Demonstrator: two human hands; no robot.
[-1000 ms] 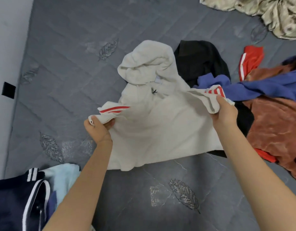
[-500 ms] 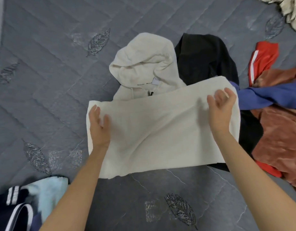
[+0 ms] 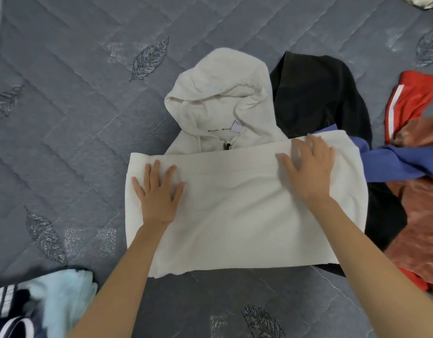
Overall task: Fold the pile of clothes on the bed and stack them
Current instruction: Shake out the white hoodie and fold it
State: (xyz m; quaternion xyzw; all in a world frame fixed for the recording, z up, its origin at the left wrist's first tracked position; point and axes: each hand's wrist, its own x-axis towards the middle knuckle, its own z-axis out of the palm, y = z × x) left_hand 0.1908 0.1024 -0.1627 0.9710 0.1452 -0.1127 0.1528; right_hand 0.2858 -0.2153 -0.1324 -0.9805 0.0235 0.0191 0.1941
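The cream hoodie [image 3: 235, 215] lay in the middle of the grey quilted bed [image 3: 76, 118], its body folded into a flat rectangle and its hood [image 3: 217, 93] spread out beyond the fold. We saw both hands flat on that folded panel: the left hand [image 3: 159, 193] near its left edge, the right hand [image 3: 308, 167] towards its upper right. Their fingers were straight and spread, pressing down and gripping nothing. The hoodie's right side overlapped a black garment [image 3: 315, 93]. A blue garment [image 3: 393, 164] ran out from that edge across a rust-coloured one [image 3: 425, 228], with a red, white-striped piece [image 3: 410, 98] farther up. At the near left corner lay a pale blue garment [image 3: 64, 301] beside a navy one with white stripes [image 3: 8, 313].
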